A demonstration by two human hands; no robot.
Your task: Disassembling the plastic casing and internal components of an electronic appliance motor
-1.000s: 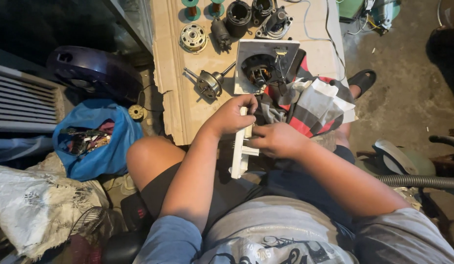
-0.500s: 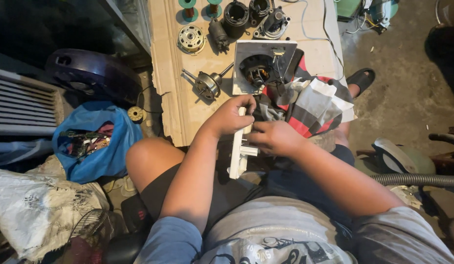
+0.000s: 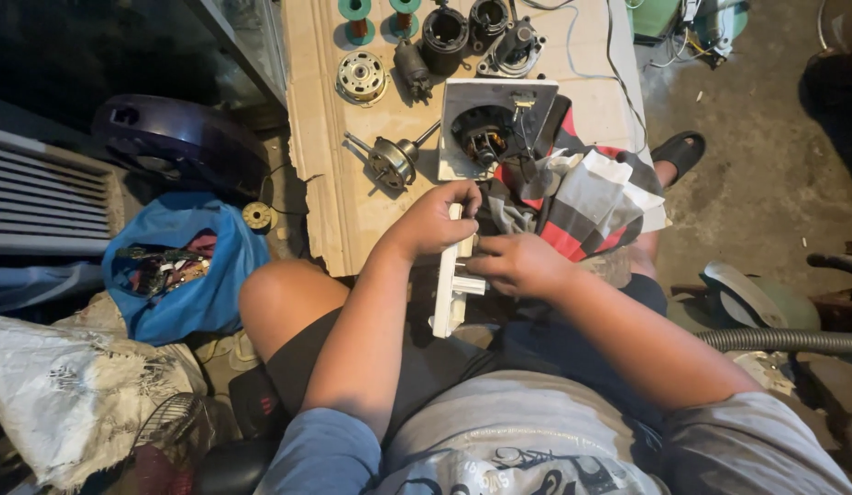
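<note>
I hold a long white plastic part (image 3: 452, 298) upright over my lap. My left hand (image 3: 437, 220) grips its upper end, fingers curled around it. My right hand (image 3: 516, 265) pinches its right side near the middle, where a small block sticks out. Just beyond my hands lies a white square housing (image 3: 459, 110) with a motor winding inside, next to a red, grey and white striped cloth (image 3: 577, 197).
A cardboard sheet (image 3: 329, 183) on the floor carries a rotor with shaft (image 3: 389, 162), a round metal disc (image 3: 362, 77), green spools (image 3: 355, 20) and dark motor shells (image 3: 443, 35). A blue bag (image 3: 183, 275) lies left, a hose (image 3: 779, 340) right.
My hands and the white part have barely shifted; the grip looks the same. The view has moved slightly.
</note>
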